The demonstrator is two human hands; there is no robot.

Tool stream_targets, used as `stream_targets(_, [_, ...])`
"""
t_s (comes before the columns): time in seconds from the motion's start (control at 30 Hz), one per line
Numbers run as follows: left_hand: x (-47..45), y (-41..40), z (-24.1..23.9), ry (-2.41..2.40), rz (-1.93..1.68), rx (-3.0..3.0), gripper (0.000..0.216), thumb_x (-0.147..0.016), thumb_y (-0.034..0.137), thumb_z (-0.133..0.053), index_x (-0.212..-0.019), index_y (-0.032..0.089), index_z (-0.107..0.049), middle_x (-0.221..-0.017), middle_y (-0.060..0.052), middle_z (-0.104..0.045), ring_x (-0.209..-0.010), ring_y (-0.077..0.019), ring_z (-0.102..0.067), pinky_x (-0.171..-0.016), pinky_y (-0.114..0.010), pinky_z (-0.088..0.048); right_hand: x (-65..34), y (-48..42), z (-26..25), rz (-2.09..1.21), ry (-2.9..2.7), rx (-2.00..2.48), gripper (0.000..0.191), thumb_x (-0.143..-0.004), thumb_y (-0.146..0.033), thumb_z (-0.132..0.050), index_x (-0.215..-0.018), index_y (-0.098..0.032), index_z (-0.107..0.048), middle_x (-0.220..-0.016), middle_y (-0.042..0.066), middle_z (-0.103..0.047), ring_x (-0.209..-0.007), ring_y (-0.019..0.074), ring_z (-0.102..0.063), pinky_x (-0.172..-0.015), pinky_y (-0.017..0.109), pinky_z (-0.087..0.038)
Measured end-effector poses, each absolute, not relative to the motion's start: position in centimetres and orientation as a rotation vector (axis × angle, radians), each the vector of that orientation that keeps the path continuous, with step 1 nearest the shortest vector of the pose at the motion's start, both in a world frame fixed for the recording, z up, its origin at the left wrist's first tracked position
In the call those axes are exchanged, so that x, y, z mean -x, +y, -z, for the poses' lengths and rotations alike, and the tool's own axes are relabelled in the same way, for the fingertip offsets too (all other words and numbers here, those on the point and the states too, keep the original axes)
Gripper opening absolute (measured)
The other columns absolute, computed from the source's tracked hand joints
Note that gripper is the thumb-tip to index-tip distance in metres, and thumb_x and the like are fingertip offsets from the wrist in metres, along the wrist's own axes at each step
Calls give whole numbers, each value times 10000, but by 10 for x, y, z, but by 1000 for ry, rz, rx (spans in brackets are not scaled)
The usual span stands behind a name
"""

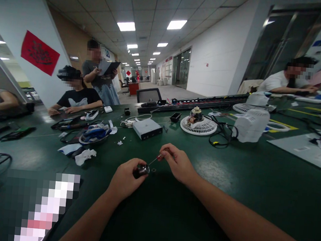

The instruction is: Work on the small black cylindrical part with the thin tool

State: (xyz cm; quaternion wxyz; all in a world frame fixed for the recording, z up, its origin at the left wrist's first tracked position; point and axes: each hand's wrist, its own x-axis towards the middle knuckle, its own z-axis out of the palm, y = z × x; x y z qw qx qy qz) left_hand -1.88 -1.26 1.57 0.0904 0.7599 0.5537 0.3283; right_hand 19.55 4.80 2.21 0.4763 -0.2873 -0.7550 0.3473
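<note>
My left hand (129,177) is closed around a small shiny metal cylinder (144,169), its open-looking end facing right. In my right hand (177,162) is a thin-shafted screwdriver (160,156), pinched by its reddish handle. The shaft slants down to the left, its tip close to the rim of the cylinder. Whether the tip touches it I cannot tell. Just right of the cylinder, a small ring-like part (153,170) lies on the green table (185,220).
Beyond my hands sit a silver drive box (147,128), a black tray (175,117), and a white fan grille with motor (198,124). A white housing (250,125) stands right. Crumpled tissue (85,156), cloths and cables lie left. A blurred bright screen (54,205) is front left. Several people are around the table.
</note>
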Motion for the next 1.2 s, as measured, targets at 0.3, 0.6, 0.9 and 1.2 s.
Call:
stream_targets(0.3, [22,-10,-15,1699,-986,-2259,231,-767,165,-674,-978,256,-666,-965,-13,-716,-844,-217,-690,-748,-343,-550,-201,44,-26,-512,-1835,759,161,-1004,-291,-451,-927,-212,-568,-929,59,-668,-855,195,-644,-783,325,-494])
stream_targets(0.6, [20,-10,-14,1722,-971,-2233,256,-763,162,-676,-1001,254,-659,-970,-19,-717,-868,-227,-697,-753,-349,-555,-208,53,-29,-133,-2467,1018,126,-927,-311,-593,-898,-203,-650,-842,78,-660,-820,247,-606,-726,358,-469])
stream_targets(0.9, [20,-10,-16,1717,-937,-2204,241,-765,166,-665,-993,247,-659,-958,-20,-719,-859,-220,-693,-748,-334,-540,-205,46,-37,-276,-2622,1409,283,-810,-483,-705,-866,-205,-707,-817,72,-696,-786,247,-639,-609,298,-420])
stream_targets(1.2, [15,-13,-15,1645,-900,-2240,270,-752,141,-680,-997,252,-665,-978,-11,-705,-865,-210,-669,-745,-322,-523,-203,41,-38,-289,-2465,1126,174,-807,-141,-607,-941,-182,-711,-862,67,-699,-868,218,-617,-755,318,-459])
